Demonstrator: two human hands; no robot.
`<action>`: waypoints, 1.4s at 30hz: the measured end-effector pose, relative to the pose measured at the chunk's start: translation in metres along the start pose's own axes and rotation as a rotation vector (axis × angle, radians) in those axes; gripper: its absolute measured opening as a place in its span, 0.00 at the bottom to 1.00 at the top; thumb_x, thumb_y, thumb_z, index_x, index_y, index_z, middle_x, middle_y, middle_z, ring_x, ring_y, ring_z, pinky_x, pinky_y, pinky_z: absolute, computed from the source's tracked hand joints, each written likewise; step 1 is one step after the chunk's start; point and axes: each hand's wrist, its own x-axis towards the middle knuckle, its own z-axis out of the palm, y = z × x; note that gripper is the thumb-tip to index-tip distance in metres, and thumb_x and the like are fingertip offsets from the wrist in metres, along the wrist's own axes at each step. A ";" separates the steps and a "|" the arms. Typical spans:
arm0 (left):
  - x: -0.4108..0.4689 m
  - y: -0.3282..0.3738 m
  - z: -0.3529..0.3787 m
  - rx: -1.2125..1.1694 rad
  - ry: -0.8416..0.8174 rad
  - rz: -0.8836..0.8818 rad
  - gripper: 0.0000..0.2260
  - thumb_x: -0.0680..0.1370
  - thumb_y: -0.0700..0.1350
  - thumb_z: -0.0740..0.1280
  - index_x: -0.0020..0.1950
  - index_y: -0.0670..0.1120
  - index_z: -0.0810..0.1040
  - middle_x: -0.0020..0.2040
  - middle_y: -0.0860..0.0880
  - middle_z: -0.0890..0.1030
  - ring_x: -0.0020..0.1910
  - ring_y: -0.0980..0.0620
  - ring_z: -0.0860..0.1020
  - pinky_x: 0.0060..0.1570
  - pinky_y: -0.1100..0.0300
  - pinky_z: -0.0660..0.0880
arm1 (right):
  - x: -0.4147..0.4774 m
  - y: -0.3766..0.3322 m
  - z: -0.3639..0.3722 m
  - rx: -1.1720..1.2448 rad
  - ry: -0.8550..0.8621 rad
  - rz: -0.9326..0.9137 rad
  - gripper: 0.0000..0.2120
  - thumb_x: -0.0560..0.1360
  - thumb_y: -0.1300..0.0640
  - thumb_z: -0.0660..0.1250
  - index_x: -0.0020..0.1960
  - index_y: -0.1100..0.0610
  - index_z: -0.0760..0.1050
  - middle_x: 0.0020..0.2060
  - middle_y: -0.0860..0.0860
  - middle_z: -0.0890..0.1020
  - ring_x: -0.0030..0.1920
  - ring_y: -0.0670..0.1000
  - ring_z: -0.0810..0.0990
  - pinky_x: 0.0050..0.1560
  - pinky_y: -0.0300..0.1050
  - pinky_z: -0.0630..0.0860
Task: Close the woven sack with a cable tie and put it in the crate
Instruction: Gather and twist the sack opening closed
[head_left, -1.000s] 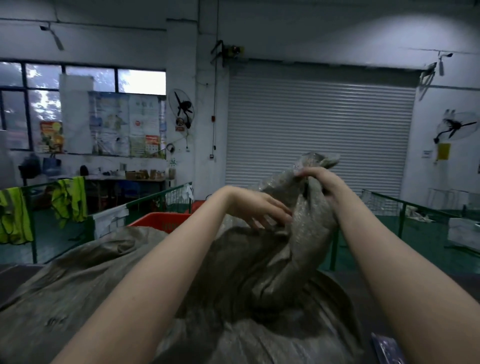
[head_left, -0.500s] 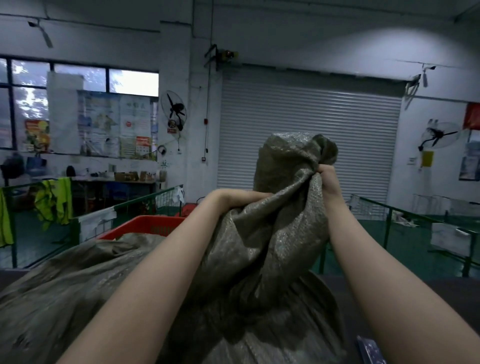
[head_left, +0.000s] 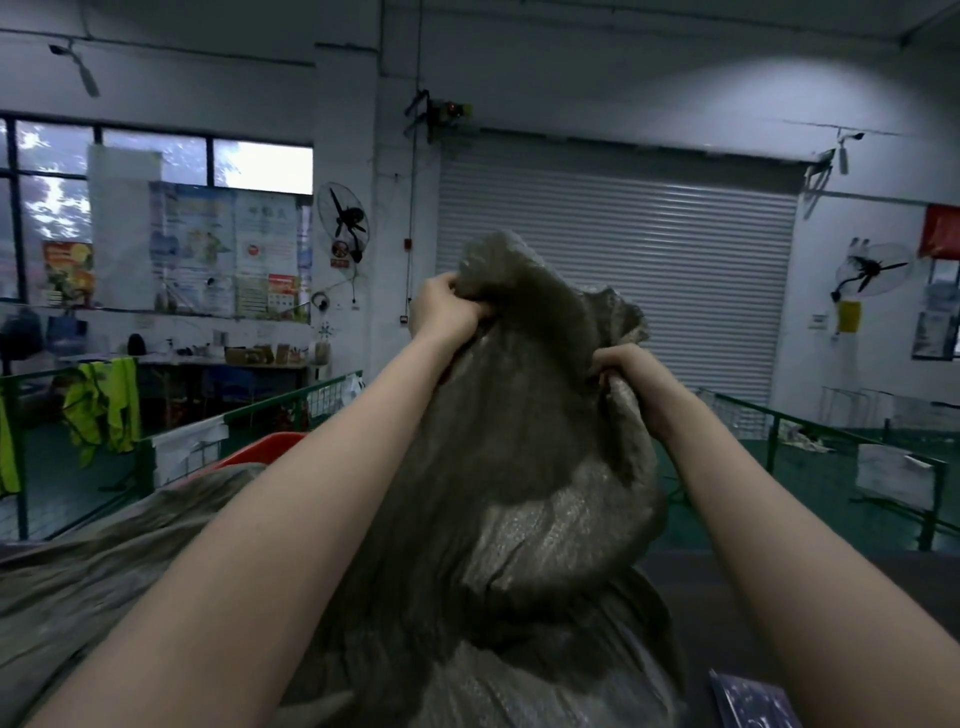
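**Inspector:** Both hands raised, gripping the woven sack (head_left: 519, 467) at its top. Left hand (head_left: 441, 312) fisted on a bunch of fabric at the upper left of the mouth; right hand (head_left: 631, 376) clenched on the edge at the right, lower down. Mouth held up between them, spread and loose, not gathered to a neck.

**Clerk:** Sack's position?

**Inspector:** Near, centre, bulk resting low on a dark surface, top lifted clear. More of the same grey-green weave lying slack to the near left; whether a second sack or a fold of this one, not determinable.

**Clerk:** Cable tie?

**Inspector:** None seen. Neither in a hand nor on the fabric.

**Clerk:** Crate?

**Inspector:** Red crate (head_left: 260, 449), left of the sack and beyond it, only a corner of the rim showing. Contents hidden.

**Clerk:** Step in hand?

**Inspector:** Judged early: gathering the mouth, closure not begun.

**Clerk:** Requirement for the next move?

**Inspector:** Likely bringing both fists together to bunch the weave into one tight neck, then holding it one-handed to free the other for a tie. Risk noted: slippery weave springing open if grip relaxed.
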 end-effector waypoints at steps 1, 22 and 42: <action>0.000 0.008 0.003 0.022 0.023 0.046 0.07 0.74 0.43 0.68 0.51 0.47 0.78 0.50 0.47 0.81 0.53 0.46 0.79 0.57 0.49 0.75 | -0.005 -0.004 0.004 -0.008 -0.095 0.014 0.06 0.68 0.66 0.61 0.39 0.63 0.76 0.21 0.54 0.80 0.21 0.50 0.79 0.24 0.37 0.77; -0.002 0.003 -0.015 0.007 -0.675 -0.194 0.20 0.77 0.60 0.58 0.61 0.48 0.75 0.58 0.46 0.80 0.53 0.50 0.81 0.57 0.57 0.76 | 0.008 -0.016 0.056 0.658 -0.019 -0.162 0.05 0.66 0.65 0.57 0.36 0.62 0.72 0.27 0.57 0.80 0.35 0.57 0.80 0.41 0.44 0.77; 0.015 0.017 -0.024 -0.340 0.081 0.036 0.17 0.69 0.37 0.73 0.56 0.44 0.75 0.54 0.44 0.80 0.56 0.45 0.78 0.58 0.49 0.76 | 0.003 -0.022 0.036 0.267 -0.347 -0.120 0.08 0.73 0.58 0.64 0.47 0.59 0.81 0.38 0.53 0.87 0.37 0.50 0.85 0.42 0.40 0.82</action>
